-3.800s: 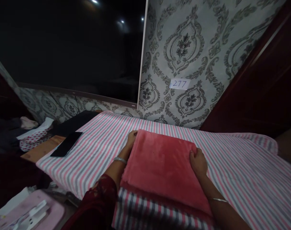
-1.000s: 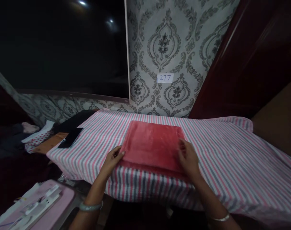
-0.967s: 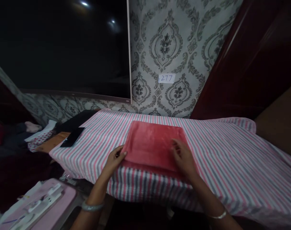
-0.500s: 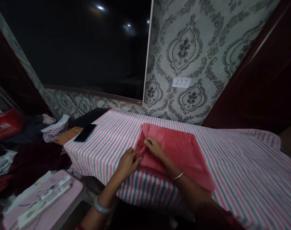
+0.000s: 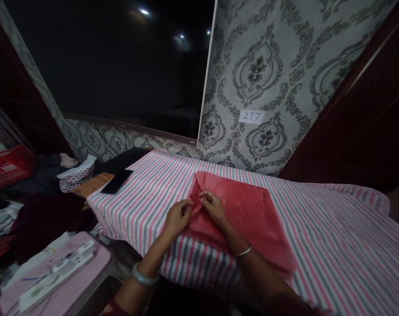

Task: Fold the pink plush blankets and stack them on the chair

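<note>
A coral-red plush cloth (image 5: 242, 206) lies flat in a rough rectangle on the striped cover (image 5: 147, 188), its left edge creased and bunched. At that left edge is my left hand (image 5: 178, 217), its fingers curled with a gap between thumb and fingertips. My right hand (image 5: 214, 208) rests just over the cloth beside the bunched edge, fingers bent and apart. Both hands are close together, and neither visibly grips the fabric. Contact under the fingertips is partly hidden.
A dark phone (image 5: 117, 181) lies on the cover's left part. Left and below, a pink stool (image 5: 96, 252) carries a white power strip (image 5: 58, 276). Clothes and a red bag (image 5: 10, 166) are piled at far left. A large TV (image 5: 120, 66) stands behind.
Both hands held the cloth's left edge in a pinch before; their fingers have now loosened and parted. The cloth stays in about the same place. The view has shifted slightly.
</note>
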`<state>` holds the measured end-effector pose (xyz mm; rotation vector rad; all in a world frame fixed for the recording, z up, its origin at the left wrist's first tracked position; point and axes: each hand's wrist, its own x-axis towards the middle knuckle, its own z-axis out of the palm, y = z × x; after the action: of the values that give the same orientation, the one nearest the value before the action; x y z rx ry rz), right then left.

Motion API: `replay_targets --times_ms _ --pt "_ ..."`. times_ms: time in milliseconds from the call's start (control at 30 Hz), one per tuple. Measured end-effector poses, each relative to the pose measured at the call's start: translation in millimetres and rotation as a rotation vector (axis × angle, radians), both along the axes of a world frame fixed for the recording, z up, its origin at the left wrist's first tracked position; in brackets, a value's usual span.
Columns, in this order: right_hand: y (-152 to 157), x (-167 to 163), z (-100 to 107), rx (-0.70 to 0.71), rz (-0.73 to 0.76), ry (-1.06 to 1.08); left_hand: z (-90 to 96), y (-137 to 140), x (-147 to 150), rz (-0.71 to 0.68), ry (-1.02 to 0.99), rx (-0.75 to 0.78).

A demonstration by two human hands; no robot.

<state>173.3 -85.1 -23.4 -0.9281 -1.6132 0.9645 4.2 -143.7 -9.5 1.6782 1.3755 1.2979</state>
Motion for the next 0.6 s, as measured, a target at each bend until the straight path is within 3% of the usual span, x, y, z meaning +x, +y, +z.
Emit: replay_targets --times_ms 167,400,500,600 --pt "-13.3 -20.1 9.8 0.141 -0.065 -0.186 -7.1 -13.0 -17.8 -0.087 -0.288 -0.158" --pt "-52.0 -26.4 26.4 0.267 0.008 -0.726 -10.8 -25.6 -20.5 -0.074 -0.519 -0.221" --pt "-64.2 -25.4 20.9 0.349 -0.034 -0.773 -9.5 -25.0 -21.6 -0.098 -0.525 -0.205" --pt "-60.4 -24.0 8.0 0.346 -0.084 -0.632 -4.4 -9.6 -26.0 -0.125 -0.505 -0.185"
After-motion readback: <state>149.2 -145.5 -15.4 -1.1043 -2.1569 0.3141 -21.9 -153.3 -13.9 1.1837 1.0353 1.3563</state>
